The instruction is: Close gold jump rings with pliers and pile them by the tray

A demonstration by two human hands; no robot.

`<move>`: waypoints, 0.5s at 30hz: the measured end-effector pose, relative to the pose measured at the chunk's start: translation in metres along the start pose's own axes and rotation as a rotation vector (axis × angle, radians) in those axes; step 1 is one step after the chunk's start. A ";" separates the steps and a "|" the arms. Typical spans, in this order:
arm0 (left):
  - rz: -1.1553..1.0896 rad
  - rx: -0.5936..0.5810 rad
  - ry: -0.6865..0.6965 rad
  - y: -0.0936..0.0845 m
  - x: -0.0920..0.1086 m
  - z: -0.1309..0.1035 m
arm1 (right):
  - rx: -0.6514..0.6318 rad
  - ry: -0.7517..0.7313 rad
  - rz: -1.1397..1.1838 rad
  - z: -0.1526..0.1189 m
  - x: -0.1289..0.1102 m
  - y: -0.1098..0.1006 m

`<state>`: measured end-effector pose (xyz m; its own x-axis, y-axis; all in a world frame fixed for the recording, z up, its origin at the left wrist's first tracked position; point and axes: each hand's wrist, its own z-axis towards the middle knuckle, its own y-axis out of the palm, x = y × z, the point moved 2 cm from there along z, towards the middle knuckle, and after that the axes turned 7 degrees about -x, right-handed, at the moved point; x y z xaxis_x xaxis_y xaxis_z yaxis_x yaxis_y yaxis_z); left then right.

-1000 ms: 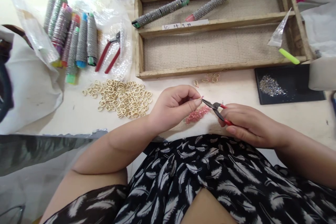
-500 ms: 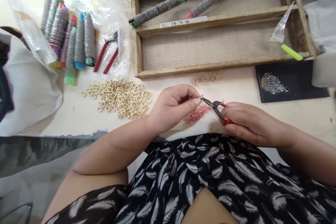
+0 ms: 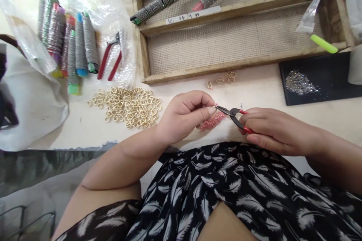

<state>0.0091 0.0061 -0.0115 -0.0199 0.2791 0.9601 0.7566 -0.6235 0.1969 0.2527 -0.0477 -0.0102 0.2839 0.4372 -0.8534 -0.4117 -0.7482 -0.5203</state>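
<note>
My left hand (image 3: pixel 188 116) pinches a tiny piece, gold and pink at the fingertips and mostly hidden. Around the red handles of the pliers (image 3: pixel 234 113) my right hand (image 3: pixel 277 130) is closed, and the plier tips touch the pinched piece. A heap of pink beads (image 3: pixel 212 121) lies just below the fingertips. Left of my left hand spreads a pile of gold twisted rings (image 3: pixel 131 107). Several more gold rings (image 3: pixel 231 79) lie beyond the fingertips, near the wooden frame.
A wooden mesh tray (image 3: pixel 240 60) spans the back, holding wire-wrapped rods. More wrapped rods (image 3: pixel 81 45) and red-handled cutters (image 3: pixel 111 58) lie at the left on plastic wrap. A black mat (image 3: pixel 333 79) with silvery bits is at the right.
The camera view has shifted slightly, so the tray and mat appear moved. Both hands keep nearly the same pose, with the plier tips still at the left fingertips.
</note>
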 end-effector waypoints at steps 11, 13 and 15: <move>-0.011 -0.040 -0.076 0.000 0.001 -0.001 | -0.045 0.017 -0.029 0.000 0.000 0.000; 0.031 -0.033 -0.080 0.000 0.002 0.000 | -0.055 0.029 -0.040 0.000 0.000 0.000; 0.074 -0.031 -0.070 0.000 0.003 0.000 | -0.070 0.037 -0.049 0.001 -0.002 -0.002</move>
<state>0.0086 0.0070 -0.0087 0.0818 0.2811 0.9562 0.7335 -0.6665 0.1332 0.2523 -0.0467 -0.0079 0.3343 0.4566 -0.8245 -0.3354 -0.7599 -0.5568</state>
